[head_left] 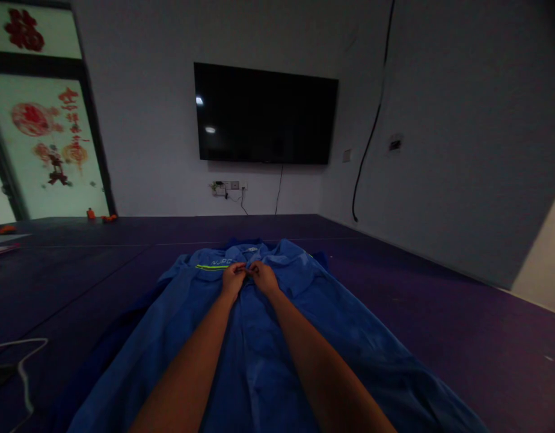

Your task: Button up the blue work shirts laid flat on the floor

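A blue work jacket point(268, 337) lies spread out, front side up, with its collar at the far end and a yellow-green stripe across the chest. Both of my arms reach over it to the front placket just below the collar. My left hand point(233, 280) is closed, its fingertips pinching the placket edge. Right beside it, my right hand point(263, 278) pinches the jacket from the other side, fingertips almost touching those of the left. Whatever small part sits between the fingertips is too small to make out.
The jacket rests on a dark purple surface point(417, 319). A white cable point(27, 385) lies at the near left, and small orange objects point(109, 218) stand at the far left. A black television point(266, 114) hangs on the wall, and a dark cable point(370, 141) runs down at the right.
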Demonstrator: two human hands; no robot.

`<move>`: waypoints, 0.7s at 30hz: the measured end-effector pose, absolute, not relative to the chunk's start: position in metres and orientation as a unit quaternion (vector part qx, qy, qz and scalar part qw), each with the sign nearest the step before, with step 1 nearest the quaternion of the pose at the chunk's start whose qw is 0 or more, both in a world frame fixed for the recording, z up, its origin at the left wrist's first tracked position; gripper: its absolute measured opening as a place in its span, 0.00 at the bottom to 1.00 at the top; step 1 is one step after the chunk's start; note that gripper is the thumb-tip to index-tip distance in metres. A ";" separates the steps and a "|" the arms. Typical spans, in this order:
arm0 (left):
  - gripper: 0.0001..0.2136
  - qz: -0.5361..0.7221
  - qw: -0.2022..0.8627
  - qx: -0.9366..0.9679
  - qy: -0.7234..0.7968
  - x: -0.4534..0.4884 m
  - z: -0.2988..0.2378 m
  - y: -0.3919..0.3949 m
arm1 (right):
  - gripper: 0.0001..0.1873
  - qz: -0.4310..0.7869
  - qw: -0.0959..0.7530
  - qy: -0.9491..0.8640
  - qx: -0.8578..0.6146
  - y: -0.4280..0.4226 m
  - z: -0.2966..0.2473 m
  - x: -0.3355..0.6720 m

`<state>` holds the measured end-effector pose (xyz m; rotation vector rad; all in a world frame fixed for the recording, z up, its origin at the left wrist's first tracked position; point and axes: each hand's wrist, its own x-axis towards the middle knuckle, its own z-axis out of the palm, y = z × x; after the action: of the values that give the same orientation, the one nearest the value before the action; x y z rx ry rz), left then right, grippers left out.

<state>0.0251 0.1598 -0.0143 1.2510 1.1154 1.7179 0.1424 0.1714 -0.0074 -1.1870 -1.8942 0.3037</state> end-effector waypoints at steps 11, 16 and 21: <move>0.11 0.658 0.335 0.495 0.458 0.026 -0.019 0.167 | 0.04 0.135 0.440 -0.753 -0.470 0.172 -0.007 0.143; 0.12 0.655 0.331 0.498 0.462 0.026 -0.020 0.168 | 0.03 0.158 0.455 -0.746 -0.461 0.175 -0.009 0.143; 0.12 0.652 0.332 0.500 0.463 0.026 -0.020 0.167 | 0.04 0.187 0.473 -0.730 -0.457 0.180 -0.012 0.143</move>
<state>0.0262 0.1673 -0.0200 1.3066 1.2108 1.7029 0.1426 0.1800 -0.0122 -1.1194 -1.7858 0.4570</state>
